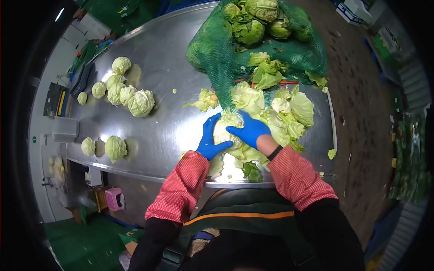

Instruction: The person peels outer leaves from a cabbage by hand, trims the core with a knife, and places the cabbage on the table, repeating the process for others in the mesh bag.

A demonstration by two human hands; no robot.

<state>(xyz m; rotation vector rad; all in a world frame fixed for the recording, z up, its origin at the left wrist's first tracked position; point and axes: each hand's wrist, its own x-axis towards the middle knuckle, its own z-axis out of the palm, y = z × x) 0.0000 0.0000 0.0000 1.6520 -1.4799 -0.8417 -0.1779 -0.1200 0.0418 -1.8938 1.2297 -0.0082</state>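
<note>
Both my hands, in blue gloves, are around a pale green cabbage (pixel 222 132) near the front edge of the steel table. My left hand (pixel 210 139) cups its left side, thumb across the front. From the right, my right hand (pixel 249 130) lies over it with the thumb on top. Torn outer leaves (pixel 276 124) are heaped beside and under the cabbage. Just behind my hands hangs the gathered end of a green mesh sack (pixel 216 72). More cabbages (pixel 248 32) with darker leaves lie in the sack's opening. The cabbage's underside is hidden.
Several trimmed cabbages (pixel 141 103) stand on the left part of the steel table (pixel 169 58), with two more (pixel 116 149) nearer its front edge. A clear plastic bin (pixel 65 129) is at the far left end. A pink container (pixel 115 199) sits below the table.
</note>
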